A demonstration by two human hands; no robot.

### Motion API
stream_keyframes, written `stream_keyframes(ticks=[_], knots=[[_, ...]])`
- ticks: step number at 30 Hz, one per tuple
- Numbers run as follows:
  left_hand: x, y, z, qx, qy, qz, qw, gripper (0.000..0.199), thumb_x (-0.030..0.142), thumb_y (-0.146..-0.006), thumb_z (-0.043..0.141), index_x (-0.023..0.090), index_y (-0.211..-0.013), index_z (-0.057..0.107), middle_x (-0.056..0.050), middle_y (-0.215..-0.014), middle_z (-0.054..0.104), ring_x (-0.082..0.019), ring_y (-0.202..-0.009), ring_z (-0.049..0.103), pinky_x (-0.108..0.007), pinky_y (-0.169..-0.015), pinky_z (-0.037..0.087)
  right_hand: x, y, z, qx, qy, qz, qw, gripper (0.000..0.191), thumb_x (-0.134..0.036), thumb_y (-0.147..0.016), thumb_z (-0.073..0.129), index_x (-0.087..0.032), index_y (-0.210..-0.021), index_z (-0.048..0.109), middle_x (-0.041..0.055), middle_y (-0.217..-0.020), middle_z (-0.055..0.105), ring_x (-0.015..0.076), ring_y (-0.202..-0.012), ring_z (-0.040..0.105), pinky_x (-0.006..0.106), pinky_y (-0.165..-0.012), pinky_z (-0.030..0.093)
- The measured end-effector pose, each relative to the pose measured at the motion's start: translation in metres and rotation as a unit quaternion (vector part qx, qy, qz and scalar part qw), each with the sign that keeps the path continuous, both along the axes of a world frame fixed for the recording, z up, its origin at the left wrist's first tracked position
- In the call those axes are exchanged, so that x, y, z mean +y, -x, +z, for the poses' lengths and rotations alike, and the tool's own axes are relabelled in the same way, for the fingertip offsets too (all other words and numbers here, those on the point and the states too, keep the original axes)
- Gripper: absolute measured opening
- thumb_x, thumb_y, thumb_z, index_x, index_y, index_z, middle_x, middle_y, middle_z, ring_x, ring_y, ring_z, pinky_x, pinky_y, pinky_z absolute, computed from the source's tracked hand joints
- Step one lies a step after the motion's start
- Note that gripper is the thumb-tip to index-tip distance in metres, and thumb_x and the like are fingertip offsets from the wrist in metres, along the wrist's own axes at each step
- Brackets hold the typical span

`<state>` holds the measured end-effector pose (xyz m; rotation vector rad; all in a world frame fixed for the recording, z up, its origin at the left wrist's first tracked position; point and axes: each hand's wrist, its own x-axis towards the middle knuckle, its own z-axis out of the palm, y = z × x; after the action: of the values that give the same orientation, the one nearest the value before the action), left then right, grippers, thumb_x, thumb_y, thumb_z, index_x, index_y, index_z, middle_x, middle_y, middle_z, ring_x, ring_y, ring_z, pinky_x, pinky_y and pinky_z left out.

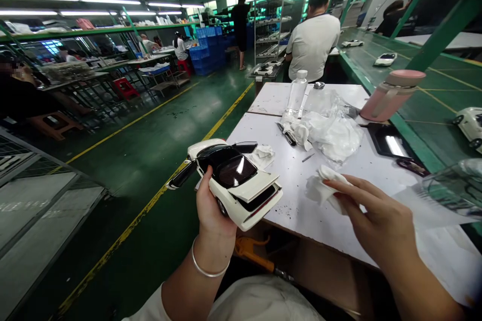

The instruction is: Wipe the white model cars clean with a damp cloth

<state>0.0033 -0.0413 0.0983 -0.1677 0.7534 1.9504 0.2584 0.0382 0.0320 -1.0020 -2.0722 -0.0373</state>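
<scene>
My left hand [211, 208] grips a white model car [233, 180] from below, over the near left edge of the white table [286, 210]. The car has a dark glossy roof, both doors swung open and its rear lid raised. My right hand [376, 215] rests over the table to the car's right, fingers pinching a crumpled white cloth [320, 185] that lies on the tabletop. A silver bracelet circles my left wrist.
Further back on the table lie crumpled plastic bags and cloths [331, 133], a clear bottle [296, 93] and a pink flask [391, 95]. A green conveyor [433, 110] with white model cars runs on the right. A person in a white shirt [314, 42] sits ahead; other workers sit far left.
</scene>
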Motion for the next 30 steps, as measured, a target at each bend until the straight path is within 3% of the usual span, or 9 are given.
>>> stream_keyframes(ticks=[3,5,7,11,14,19,26,30], knots=[[0.002,-0.001,-0.005,0.017,0.000,-0.003,1.000,0.040,0.041,-0.098,0.050,0.014,-0.113,0.074,-0.010,-0.097,0.078,-0.028,-0.101,0.073,-0.045,-0.100,0.054,-0.047,0.042,0.036,0.059,0.007,0.144,0.988,0.040,-0.006,-0.094,0.053,-0.025,-0.126,0.068,0.0088,-0.123,0.064,0.0199,-0.105,0.067,0.029,-0.079,0.057],[0.003,-0.002,-0.008,0.027,0.000,0.000,1.000,0.039,0.040,-0.097,0.050,0.012,-0.111,0.074,-0.010,-0.097,0.078,-0.027,-0.098,0.073,-0.044,-0.100,0.054,-0.066,0.065,0.043,0.082,-0.006,0.229,0.970,0.047,-0.001,-0.091,0.052,-0.018,-0.133,0.063,0.0132,-0.126,0.059,0.0226,-0.113,0.061,0.034,-0.088,0.056],[0.004,-0.003,-0.009,0.034,0.004,0.015,0.999,0.037,0.038,-0.097,0.051,0.012,-0.109,0.074,-0.010,-0.096,0.078,-0.026,-0.098,0.073,-0.041,-0.099,0.054,-0.071,0.079,0.039,0.086,-0.016,0.263,0.961,0.049,0.002,-0.090,0.051,-0.013,-0.136,0.060,0.0160,-0.126,0.056,0.0255,-0.116,0.056,0.040,-0.094,0.053],[0.005,-0.004,-0.008,0.035,0.010,0.056,0.998,0.033,0.035,-0.098,0.052,0.014,-0.107,0.075,-0.007,-0.091,0.078,-0.025,-0.095,0.074,-0.042,-0.099,0.055,-0.058,0.084,0.023,0.087,-0.029,0.231,0.969,0.051,0.008,-0.087,0.047,-0.010,-0.133,0.061,0.0163,-0.126,0.054,0.0256,-0.116,0.053,0.042,-0.094,0.052],[0.007,-0.003,-0.008,0.037,0.002,0.065,0.997,0.034,0.035,-0.098,0.051,0.014,-0.109,0.076,-0.007,-0.092,0.079,-0.024,-0.093,0.074,-0.042,-0.098,0.056,-0.057,0.083,0.022,0.083,-0.026,0.213,0.973,0.051,0.008,-0.087,0.047,-0.009,-0.133,0.061,0.0171,-0.127,0.053,0.0259,-0.116,0.053,0.041,-0.093,0.052],[0.009,-0.004,-0.009,0.037,0.010,0.049,0.998,0.036,0.038,-0.096,0.053,0.013,-0.111,0.075,-0.008,-0.093,0.079,-0.024,-0.090,0.074,-0.040,-0.095,0.057,-0.071,0.087,0.026,0.091,-0.026,0.270,0.958,0.047,0.005,-0.089,0.050,-0.006,-0.133,0.060,0.0181,-0.129,0.053,0.0279,-0.117,0.052,0.044,-0.096,0.051],[0.007,-0.004,-0.006,0.032,0.015,0.059,0.998,0.034,0.035,-0.098,0.051,0.015,-0.111,0.075,-0.007,-0.093,0.079,-0.027,-0.101,0.073,-0.044,-0.101,0.053,-0.047,0.076,0.017,0.084,0.006,0.208,0.975,0.058,0.007,-0.089,0.048,-0.019,-0.140,0.057,0.0118,-0.131,0.056,0.0215,-0.118,0.056,0.037,-0.097,0.053],[0.005,-0.001,-0.003,0.018,0.010,0.026,0.999,0.037,0.038,-0.098,0.050,0.014,-0.111,0.075,-0.009,-0.091,0.078,-0.030,-0.104,0.072,-0.048,-0.103,0.052,-0.029,0.058,0.013,0.071,-0.043,0.173,0.981,0.057,0.003,-0.089,0.055,-0.025,-0.138,0.059,0.0104,-0.131,0.059,0.0227,-0.117,0.060,0.037,-0.095,0.055]])
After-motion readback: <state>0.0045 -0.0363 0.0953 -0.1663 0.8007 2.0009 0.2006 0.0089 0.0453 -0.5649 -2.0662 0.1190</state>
